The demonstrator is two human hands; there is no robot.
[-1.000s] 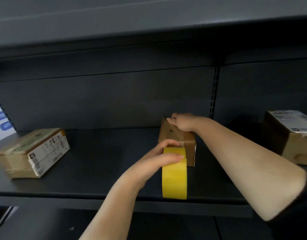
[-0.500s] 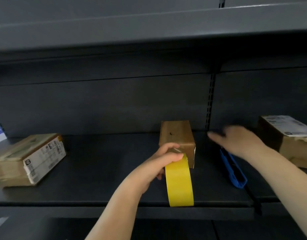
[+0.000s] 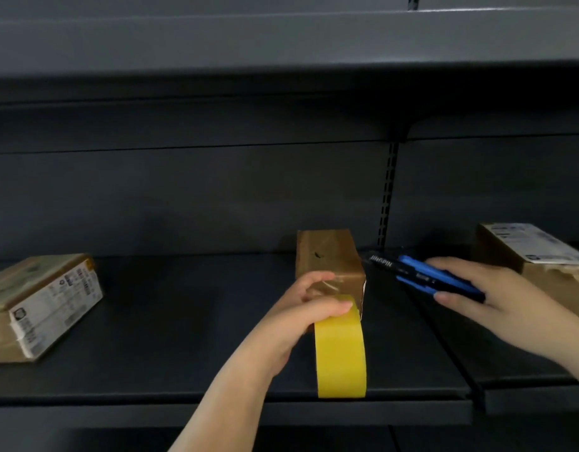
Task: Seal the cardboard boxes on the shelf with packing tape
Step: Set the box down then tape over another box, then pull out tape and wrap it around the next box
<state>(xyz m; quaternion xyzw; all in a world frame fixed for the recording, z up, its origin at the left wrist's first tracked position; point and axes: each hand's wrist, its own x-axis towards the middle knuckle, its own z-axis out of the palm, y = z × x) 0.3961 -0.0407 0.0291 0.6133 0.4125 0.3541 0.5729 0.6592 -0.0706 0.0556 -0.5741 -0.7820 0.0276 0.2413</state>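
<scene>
I count three cardboard boxes on this dark shelf, one roll of yellow tape, and one blue-and-black tool.

The small middle box sits far back near the centre, its long axis running from near to far, its short near end facing me. My left hand grips the yellow tape roll, thumb curled over the top edge and fingers wrapped behind it. The roll stands on edge just in front of the box's near end, its broad yellow band facing me, and a clear strip runs from it up onto the box's near top edge.

My right hand holds the blue-and-black tool, fingers curled around its handle; whether it is scissors or a cutter I cannot tell. Its long axis runs from my hand up-left, with the dark tip close to the middle box's right side.

The labelled box lies at the far left, well apart, angled. The third box, with a white label on top, sits at the right, just behind my right hand.
</scene>
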